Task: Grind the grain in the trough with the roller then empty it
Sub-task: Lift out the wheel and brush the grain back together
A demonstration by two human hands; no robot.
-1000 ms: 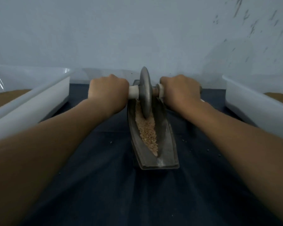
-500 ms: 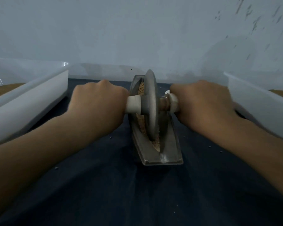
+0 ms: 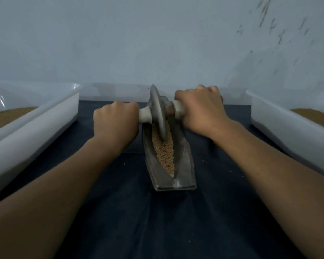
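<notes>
Trough looked dull grey metal, matt, worn. Roller disc was same matt metal; handles pale, smooth, material unclear. Grain was tan, coarse, granular. Tabletop was covered in dark matt cloth. Left bin, right bin were white plastic, smooth, faint sheen.

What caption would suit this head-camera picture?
The left hand and right hand grip the roller, its disc in the grain of the trough.
</notes>
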